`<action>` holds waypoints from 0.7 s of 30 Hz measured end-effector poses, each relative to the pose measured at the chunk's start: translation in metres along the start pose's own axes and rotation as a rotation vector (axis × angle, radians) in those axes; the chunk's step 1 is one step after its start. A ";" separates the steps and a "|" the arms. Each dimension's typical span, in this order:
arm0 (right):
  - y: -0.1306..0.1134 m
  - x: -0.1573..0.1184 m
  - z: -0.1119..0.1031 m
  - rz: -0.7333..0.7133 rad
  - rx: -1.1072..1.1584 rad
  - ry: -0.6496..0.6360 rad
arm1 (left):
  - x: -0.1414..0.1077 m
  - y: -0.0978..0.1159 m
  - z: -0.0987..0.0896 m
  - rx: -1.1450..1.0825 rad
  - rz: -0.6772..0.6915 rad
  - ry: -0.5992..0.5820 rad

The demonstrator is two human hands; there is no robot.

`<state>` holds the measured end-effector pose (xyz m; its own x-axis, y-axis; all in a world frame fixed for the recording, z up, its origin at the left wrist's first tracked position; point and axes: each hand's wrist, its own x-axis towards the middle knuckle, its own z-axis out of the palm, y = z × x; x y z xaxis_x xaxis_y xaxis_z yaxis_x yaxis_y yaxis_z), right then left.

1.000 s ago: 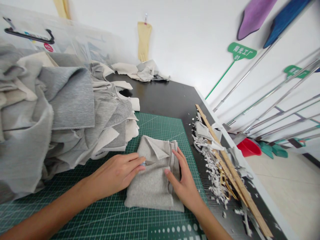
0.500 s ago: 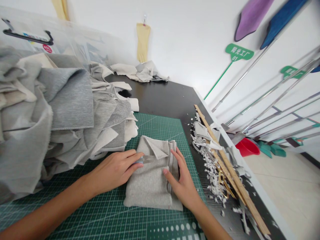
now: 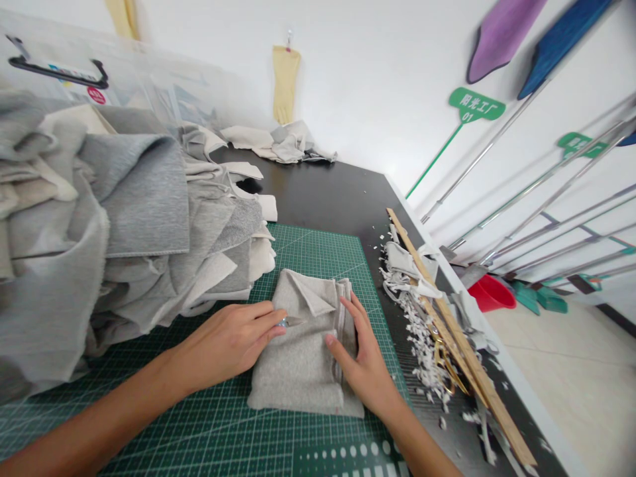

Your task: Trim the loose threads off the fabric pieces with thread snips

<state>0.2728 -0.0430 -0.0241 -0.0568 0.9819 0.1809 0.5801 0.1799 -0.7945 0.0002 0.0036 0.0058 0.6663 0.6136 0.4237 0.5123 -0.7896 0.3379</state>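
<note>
A folded piece of light grey knit fabric (image 3: pixel 298 371) lies on the green cutting mat (image 3: pixel 328 248), with a loose corner turned over near its top. Over the fabric's left side, my left hand (image 3: pixel 236 338) is closed around a small pointed metal tool (image 3: pixel 294 321) with a bluish handle; its tip points right and most of it is hidden by my fingers. My right hand (image 3: pixel 360 354) rests on the fabric's layered right edge. Its thumb is on top and its fingers stretch along the edge, apart from the thumb.
A big heap of grey and cream fabric pieces (image 3: pixel 144 192) covers the left, before a clear plastic box (image 3: pixel 163 86). To the right lie wooden strips (image 3: pixel 447 318), gold-handled scissors (image 3: pixel 447 368) and fabric scraps (image 3: pixel 420 344). More fabric (image 3: pixel 285 142) lies by the wall.
The tool's tip has shifted slightly left and down with my left hand, and less of its handle shows. My right hand stays on the fabric.
</note>
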 end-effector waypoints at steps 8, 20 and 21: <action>0.001 -0.001 0.000 -0.012 -0.002 0.011 | -0.006 -0.007 0.006 0.055 -0.044 -0.025; -0.001 0.001 -0.001 -0.028 0.005 0.003 | -0.006 -0.011 0.009 0.058 -0.031 -0.030; -0.002 0.001 -0.001 -0.024 0.007 0.003 | -0.006 -0.011 0.009 0.052 -0.030 -0.031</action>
<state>0.2725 -0.0427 -0.0223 -0.0683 0.9770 0.2022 0.5728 0.2043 -0.7938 -0.0049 0.0082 -0.0082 0.6661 0.6373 0.3875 0.5593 -0.7705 0.3057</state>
